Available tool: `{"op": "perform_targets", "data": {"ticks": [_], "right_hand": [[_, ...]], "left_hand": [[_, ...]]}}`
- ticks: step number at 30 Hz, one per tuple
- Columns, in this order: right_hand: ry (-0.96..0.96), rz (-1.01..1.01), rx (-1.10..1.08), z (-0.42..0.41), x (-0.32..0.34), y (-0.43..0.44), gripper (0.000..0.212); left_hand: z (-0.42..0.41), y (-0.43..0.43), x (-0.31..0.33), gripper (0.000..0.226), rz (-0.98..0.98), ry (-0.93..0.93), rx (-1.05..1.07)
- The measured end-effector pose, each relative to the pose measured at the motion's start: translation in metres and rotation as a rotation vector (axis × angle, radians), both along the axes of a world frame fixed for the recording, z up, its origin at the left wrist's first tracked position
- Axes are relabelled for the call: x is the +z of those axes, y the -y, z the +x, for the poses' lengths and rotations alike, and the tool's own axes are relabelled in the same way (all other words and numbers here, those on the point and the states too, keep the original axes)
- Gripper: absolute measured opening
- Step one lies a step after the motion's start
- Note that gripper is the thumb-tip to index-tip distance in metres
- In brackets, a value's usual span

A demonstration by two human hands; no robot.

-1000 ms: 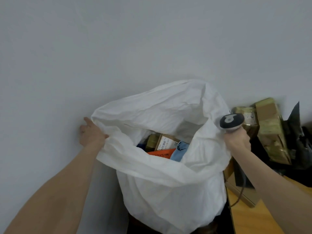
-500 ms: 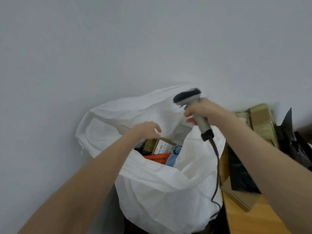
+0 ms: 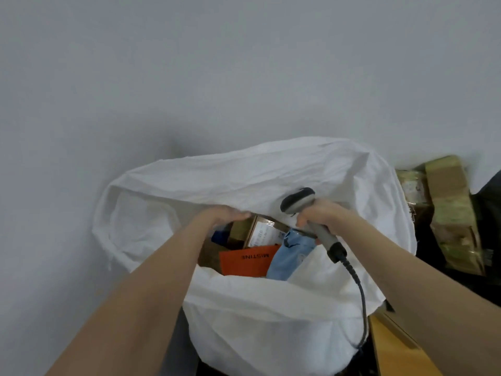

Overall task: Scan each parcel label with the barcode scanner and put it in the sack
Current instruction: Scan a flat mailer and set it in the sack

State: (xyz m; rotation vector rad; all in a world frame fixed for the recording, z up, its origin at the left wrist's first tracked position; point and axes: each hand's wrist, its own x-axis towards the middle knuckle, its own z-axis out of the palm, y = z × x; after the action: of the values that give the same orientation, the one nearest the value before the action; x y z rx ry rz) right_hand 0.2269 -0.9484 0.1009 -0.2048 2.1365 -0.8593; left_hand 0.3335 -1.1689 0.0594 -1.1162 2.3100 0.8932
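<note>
While both hands reach over the open white sack (image 3: pixel 260 308), the right hand (image 3: pixel 322 213) is closed around the scanner (image 3: pixel 298 199). The left hand (image 3: pixel 222 215) hangs over the parcels (image 3: pixel 248 260), fingers curled, gripping nothing I can see. The parcels sit deep inside. Next, I think, another parcel (image 3: pixel 450 213) beside the sack's right edge needs scanning.

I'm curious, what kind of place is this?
Probably a parcel packing or mail room. A hand holds a barcode scanner over a white sack of parcels, and more taped boxes wait nearby.
</note>
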Motion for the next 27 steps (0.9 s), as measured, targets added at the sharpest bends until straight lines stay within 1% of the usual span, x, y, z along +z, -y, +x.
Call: {"op": "perform_targets", "data": {"ticks": [1,2,3,4,5,6,7,8,9,10,12,14,18,20,22,23,25,26,27], "right_hand": [[-0.023,0.011,0.013,-0.003,-0.006,0.004,0.013],[-0.049,0.029,0.008,-0.008,-0.014,0.004,0.017],[-0.067,0.028,-0.023,-0.011,-0.021,0.001,0.023],[-0.061,0.022,-0.056,-0.014,-0.028,-0.003,0.028],[-0.055,0.009,-0.089,-0.015,-0.032,-0.007,0.029],[-0.057,0.011,-0.105,-0.016,-0.035,-0.010,0.028],[-0.042,0.008,-0.112,-0.016,-0.034,-0.013,0.024],[-0.014,-0.003,-0.109,-0.015,-0.033,-0.015,0.018],[0.019,-0.019,-0.102,-0.014,-0.030,-0.016,0.014],[0.031,-0.032,-0.096,-0.013,-0.027,-0.017,0.012],[0.012,-0.045,-0.084,-0.013,-0.020,-0.016,0.012],[0.003,-0.057,-0.090,-0.009,-0.013,-0.016,0.013],[0.041,-0.085,-0.087,0.001,-0.011,-0.021,0.019],[0.063,-0.092,-0.076,0.008,-0.009,-0.026,0.026],[0.079,-0.080,-0.030,0.018,-0.008,-0.032,0.029],[0.085,-0.060,-0.009,0.023,-0.009,-0.036,0.031],[0.102,-0.013,0.011,0.035,-0.015,-0.050,0.038],[0.114,-0.011,0.001,0.042,-0.019,-0.060,0.042],[0.126,-0.024,-0.009,0.048,-0.023,-0.070,0.045]], "left_hand": [[0.000,0.022,0.000,0.041,-0.002,-0.089,0.031],[-0.014,0.037,0.010,0.035,-0.037,-0.136,0.216],[-0.019,0.041,0.019,0.037,0.023,-0.137,0.247],[-0.036,0.045,0.017,0.045,-0.033,-0.188,0.317],[-0.052,0.041,0.027,0.053,0.036,-0.270,0.287],[-0.056,0.031,0.032,0.059,0.049,-0.232,0.224],[-0.048,0.022,0.036,0.059,0.037,-0.152,0.066],[-0.045,0.012,0.032,0.055,0.036,-0.054,-0.106],[-0.039,0.001,0.026,0.049,0.038,0.006,-0.273],[-0.037,-0.010,0.020,0.043,0.017,0.016,-0.395],[-0.036,-0.029,0.017,0.034,-0.062,-0.090,-0.536],[-0.034,-0.036,0.025,0.037,-0.118,-0.129,-0.582],[-0.013,-0.043,0.032,0.043,-0.094,0.029,-0.724],[0.005,-0.052,0.037,0.048,-0.108,0.065,-0.791],[0.028,-0.067,0.034,0.055,-0.107,0.139,-0.816],[0.041,-0.076,0.029,0.057,-0.116,0.225,-0.832],[0.073,-0.094,0.016,0.060,-0.134,0.484,-0.851],[0.088,-0.104,0.009,0.059,-0.137,0.584,-0.843],[0.101,-0.111,0.002,0.057,-0.145,0.621,-0.819]]}}
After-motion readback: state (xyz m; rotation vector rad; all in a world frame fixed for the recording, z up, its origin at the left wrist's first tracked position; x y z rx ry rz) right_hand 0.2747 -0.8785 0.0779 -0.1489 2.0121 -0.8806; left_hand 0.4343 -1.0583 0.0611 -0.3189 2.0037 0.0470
